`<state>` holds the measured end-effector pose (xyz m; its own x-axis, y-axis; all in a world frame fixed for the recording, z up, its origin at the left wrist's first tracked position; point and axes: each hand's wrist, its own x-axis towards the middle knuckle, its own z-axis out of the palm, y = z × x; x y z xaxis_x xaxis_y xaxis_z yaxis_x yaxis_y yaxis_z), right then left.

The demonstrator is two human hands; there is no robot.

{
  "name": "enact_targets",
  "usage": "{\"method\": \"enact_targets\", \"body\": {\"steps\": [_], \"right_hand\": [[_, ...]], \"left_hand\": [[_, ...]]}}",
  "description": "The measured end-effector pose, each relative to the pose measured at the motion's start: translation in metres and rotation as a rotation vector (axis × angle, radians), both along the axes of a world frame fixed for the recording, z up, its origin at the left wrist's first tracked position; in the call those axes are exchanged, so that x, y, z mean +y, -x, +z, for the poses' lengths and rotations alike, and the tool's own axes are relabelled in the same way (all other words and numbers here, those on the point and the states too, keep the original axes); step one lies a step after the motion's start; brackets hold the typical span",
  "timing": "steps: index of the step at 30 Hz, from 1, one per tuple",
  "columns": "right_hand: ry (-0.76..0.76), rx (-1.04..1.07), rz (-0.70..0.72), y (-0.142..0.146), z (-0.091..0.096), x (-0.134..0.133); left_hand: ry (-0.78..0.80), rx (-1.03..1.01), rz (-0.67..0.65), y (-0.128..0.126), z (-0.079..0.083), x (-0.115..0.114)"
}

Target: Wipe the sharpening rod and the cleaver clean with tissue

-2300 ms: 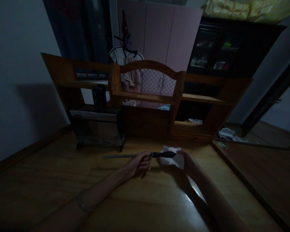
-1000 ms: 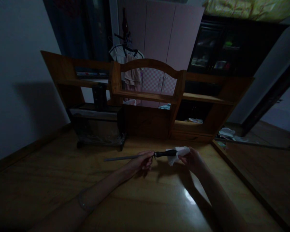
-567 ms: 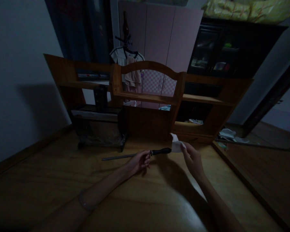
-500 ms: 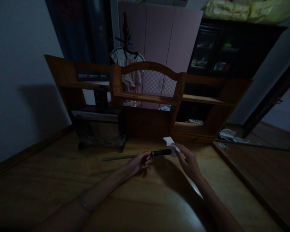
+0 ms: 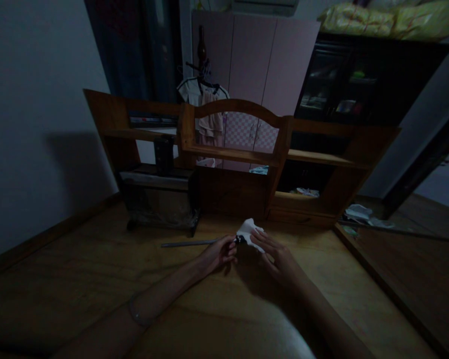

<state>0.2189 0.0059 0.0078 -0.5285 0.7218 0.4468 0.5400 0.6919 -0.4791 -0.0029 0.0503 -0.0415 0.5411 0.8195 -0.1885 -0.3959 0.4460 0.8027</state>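
My left hand [image 5: 220, 253] grips a sharpening steel [image 5: 187, 244], a long thin grey rod with a black handle, near where rod and handle meet. The rod points left, held nearly level above the wooden surface. In my right hand [image 5: 279, 257] is a crumpled white tissue [image 5: 249, 229], pressed around the handle. Most of the handle is hidden by the tissue and fingers; only a short dark piece shows beside my left fingers.
A wooden shelf unit [image 5: 236, 105] spans the back of the wooden surface [image 5: 194, 309]. At its left stands a dark box-like appliance [image 5: 159, 199] with plastic film on it. A raised wooden edge [image 5: 389, 289] runs along the right.
My right hand has moved left with the tissue, from the handle's far end to over the handle, which it now covers. My left hand keeps its hold. The view has shifted slightly.
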Motion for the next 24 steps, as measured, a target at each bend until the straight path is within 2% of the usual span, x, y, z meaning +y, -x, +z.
{"method": "enact_targets", "body": {"steps": [10,14,18,21,24], "right_hand": [[0.103,0.195,-0.07,-0.013,0.002,0.004],[0.131,0.219,-0.109,-0.016,0.003,0.005],[0.192,0.334,-0.148,-0.018,0.005,0.005],[0.211,0.4,-0.214,-0.019,0.004,0.006],[0.204,0.418,-0.36,-0.02,-0.002,0.01]], "left_hand": [[0.015,-0.023,-0.009,0.0,0.01,-0.007],[-0.01,-0.042,-0.046,0.002,0.005,-0.004],[-0.033,-0.053,-0.072,0.004,0.0,-0.001],[-0.04,-0.029,-0.059,0.004,0.0,-0.001],[-0.048,-0.017,-0.059,0.003,0.002,-0.002]]}}
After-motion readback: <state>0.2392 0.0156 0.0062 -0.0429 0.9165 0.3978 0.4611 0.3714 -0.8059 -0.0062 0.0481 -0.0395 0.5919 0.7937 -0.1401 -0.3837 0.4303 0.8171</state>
